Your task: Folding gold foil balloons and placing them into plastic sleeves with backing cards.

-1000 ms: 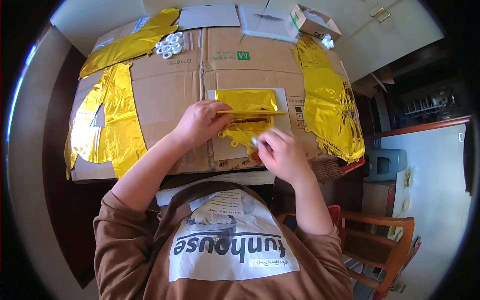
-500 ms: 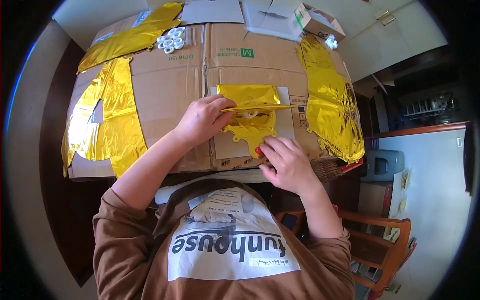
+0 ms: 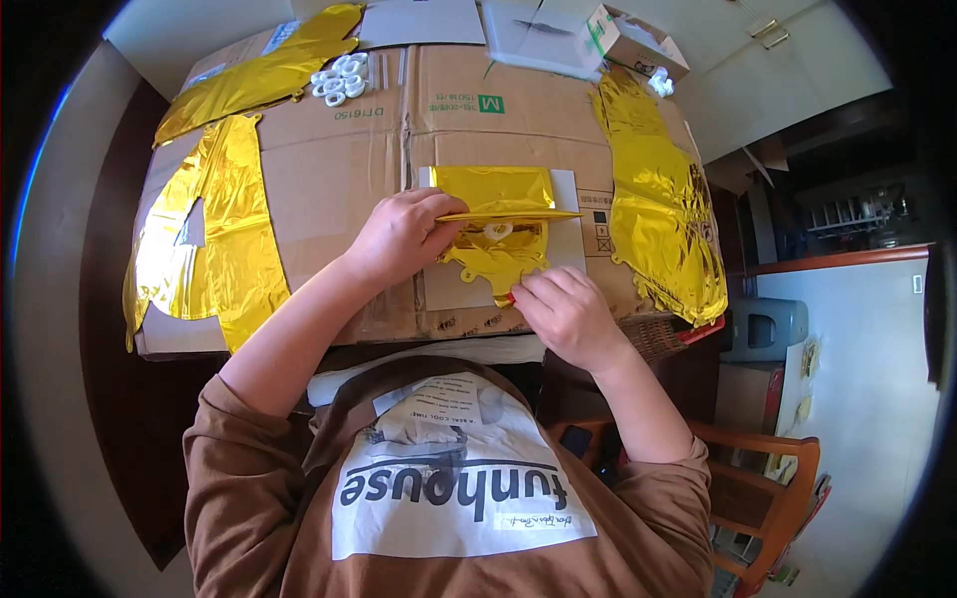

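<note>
A gold foil balloon (image 3: 492,187), partly folded, lies on a white card (image 3: 568,249) in front of me. My left hand (image 3: 404,237) pinches the left end of a raised foil fold that runs across the balloon. Just below that fold a small white ring (image 3: 497,230) shows on the foil. My right hand (image 3: 568,314) is closed, its thumb and fingertips pinching the balloon's narrow tail at the near edge of the card. A bit of red (image 3: 511,297) shows at those fingertips; the rest of it is hidden.
Flattened cardboard (image 3: 329,169) covers the table. Flat gold foil balloons lie at the left (image 3: 239,219), far left (image 3: 264,85) and right (image 3: 658,199). Several white ribbon rolls (image 3: 341,80) sit at the back, with an open box (image 3: 638,45) at the back right. A wooden chair (image 3: 797,468) stands right.
My right hand's fingers have closed on the balloon's tail and now cover most of the red spot. The left hand still holds the fold, almost unmoved.
</note>
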### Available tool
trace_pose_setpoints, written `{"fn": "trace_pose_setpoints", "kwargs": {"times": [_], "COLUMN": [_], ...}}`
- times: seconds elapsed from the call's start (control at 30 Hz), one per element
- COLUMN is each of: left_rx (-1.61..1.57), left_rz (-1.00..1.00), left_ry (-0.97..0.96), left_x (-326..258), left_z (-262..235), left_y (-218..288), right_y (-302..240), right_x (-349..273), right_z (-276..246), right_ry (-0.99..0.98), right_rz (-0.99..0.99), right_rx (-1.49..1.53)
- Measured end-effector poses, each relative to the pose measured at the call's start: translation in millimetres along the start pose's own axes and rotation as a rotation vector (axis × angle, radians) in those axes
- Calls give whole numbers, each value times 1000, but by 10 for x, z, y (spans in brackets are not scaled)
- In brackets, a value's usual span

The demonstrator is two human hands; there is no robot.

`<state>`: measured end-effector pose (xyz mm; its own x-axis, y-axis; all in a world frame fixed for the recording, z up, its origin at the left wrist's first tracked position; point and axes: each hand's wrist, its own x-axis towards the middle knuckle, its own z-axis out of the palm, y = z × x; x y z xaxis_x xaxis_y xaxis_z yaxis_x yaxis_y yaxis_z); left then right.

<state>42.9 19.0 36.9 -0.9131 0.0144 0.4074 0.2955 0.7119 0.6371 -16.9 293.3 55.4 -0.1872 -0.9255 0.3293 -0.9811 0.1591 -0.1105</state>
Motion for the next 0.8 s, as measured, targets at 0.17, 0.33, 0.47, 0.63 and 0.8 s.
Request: {"fn": "trace_pose_setpoints", "kwargs": {"times": [0.17,0.33,0.47,0.63,0.8], "left_rx": [-1,23,7,-16,-14], "left_rz": [-12,-23,-69,-103,-92], "left_ry": [-2,-31,-29,-30,-16], "left_x": [9,27,48,60,73], "left_z": [0,-27,-29,-50,-55], "left_y": [-1,0,18,24,23], "right_y": [52,112,137,43,44], "right_x": [54,247,468,585,554], "right_z": [4,-26,232,524,538], "right_ry": [114,242,435,525,404], "right_rz": [108,317,388,482,269], "right_rx": [175,110,-37,-116,-143]}}
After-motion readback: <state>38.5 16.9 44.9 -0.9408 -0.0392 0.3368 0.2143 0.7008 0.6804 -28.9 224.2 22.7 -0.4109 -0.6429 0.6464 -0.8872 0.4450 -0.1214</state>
